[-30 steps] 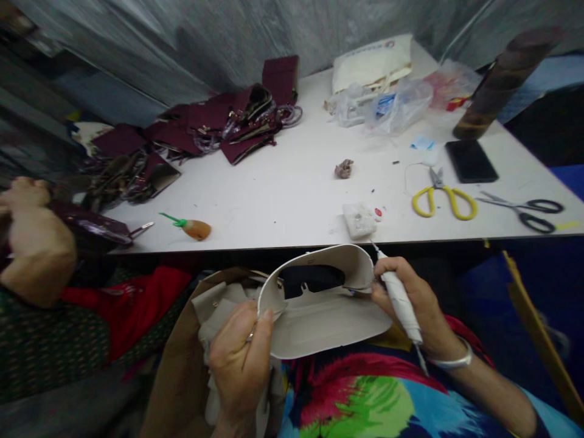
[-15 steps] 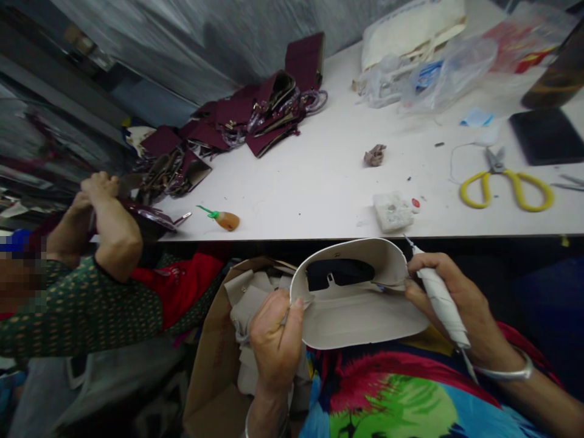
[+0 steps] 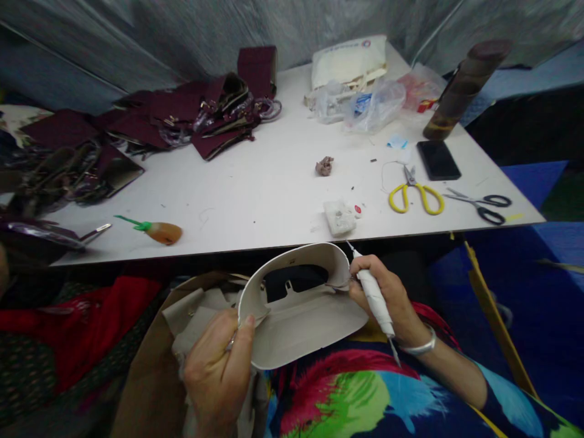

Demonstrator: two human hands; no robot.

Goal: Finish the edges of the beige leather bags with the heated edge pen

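Note:
A pale beige handbag [image 3: 305, 322] is held in front of my body with its mouth tilted towards me, below the table's front edge. The dark area in its upper wall is a wide gap or lining; I cannot tell which. My left hand [image 3: 221, 359] is closed on the bag's left edge, thumb on the inner side. In my right hand [image 3: 387, 292] lies a slim pointed tool [image 3: 375, 298] with a white-wrapped handle, its thin tip pointing up past the bag's right corner. Fingers of that hand also touch this corner.
On the white table [image 3: 274, 201] lie maroon handbags [image 3: 168, 115], a glue bottle [image 3: 164, 233], a whitish block [image 3: 340, 218], yellow-handled scissors [image 3: 413, 191], black-handled scissors [image 3: 481, 201], a phone [image 3: 438, 160] and a brown bottle [image 3: 465, 91]. A cardboard box [image 3: 150, 371] with beige pieces stands lower left.
My view has turned right, so the table's things appear further left and the co-worker's arms have left the picture. Both hands keep their hold on the bag and tool.

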